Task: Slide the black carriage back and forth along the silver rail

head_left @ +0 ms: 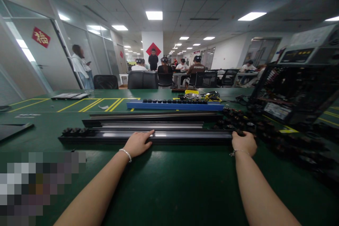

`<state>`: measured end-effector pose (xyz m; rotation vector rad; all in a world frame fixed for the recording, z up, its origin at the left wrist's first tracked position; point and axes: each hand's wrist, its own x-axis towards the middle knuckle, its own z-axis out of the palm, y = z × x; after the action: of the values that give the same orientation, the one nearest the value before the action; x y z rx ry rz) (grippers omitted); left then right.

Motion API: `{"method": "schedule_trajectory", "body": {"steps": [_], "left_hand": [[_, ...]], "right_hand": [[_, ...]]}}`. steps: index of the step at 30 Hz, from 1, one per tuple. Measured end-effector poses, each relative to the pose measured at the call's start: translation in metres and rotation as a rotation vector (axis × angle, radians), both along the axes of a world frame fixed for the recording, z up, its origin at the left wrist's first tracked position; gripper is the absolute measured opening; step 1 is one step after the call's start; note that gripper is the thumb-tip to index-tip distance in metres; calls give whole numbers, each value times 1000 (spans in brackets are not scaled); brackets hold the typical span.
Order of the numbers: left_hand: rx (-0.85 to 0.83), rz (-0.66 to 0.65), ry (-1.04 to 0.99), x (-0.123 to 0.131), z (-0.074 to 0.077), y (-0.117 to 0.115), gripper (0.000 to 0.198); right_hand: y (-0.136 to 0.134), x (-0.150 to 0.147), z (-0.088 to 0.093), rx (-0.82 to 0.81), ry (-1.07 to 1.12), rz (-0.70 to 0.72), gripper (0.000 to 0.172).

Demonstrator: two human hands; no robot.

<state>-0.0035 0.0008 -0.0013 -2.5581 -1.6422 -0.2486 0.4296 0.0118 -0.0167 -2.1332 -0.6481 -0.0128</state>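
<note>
A long black channel (182,136) with a shiny inner face lies across the green table before me. Several small black parts (76,131) stand in a row at its left end. My left hand (138,143) rests on the channel's near edge, its fingers stretched over the shiny face and holding nothing. At the channel's right end, my right hand (245,143) has its fingers curled round a small black part (240,133). That part is mostly hidden by the fingers, and its exact kind does not show.
More long black rails (153,116) lie just behind. Farther back is a blue rail (174,106) topped with small black parts. A heap of black parts (280,137) spreads on the right, near an open computer case (278,91). A metal bowl (192,96) sits at the back.
</note>
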Motion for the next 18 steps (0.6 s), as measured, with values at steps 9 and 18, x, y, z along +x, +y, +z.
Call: {"method": "schedule_trajectory", "body": {"steps": [9, 18], "left_hand": [[2, 4, 6, -1, 0, 0, 55], [-3, -6, 0, -1, 1, 0, 55]], "right_hand": [[1, 4, -1, 1, 9, -31, 45], [-2, 0, 5, -27, 32, -26, 46]]}}
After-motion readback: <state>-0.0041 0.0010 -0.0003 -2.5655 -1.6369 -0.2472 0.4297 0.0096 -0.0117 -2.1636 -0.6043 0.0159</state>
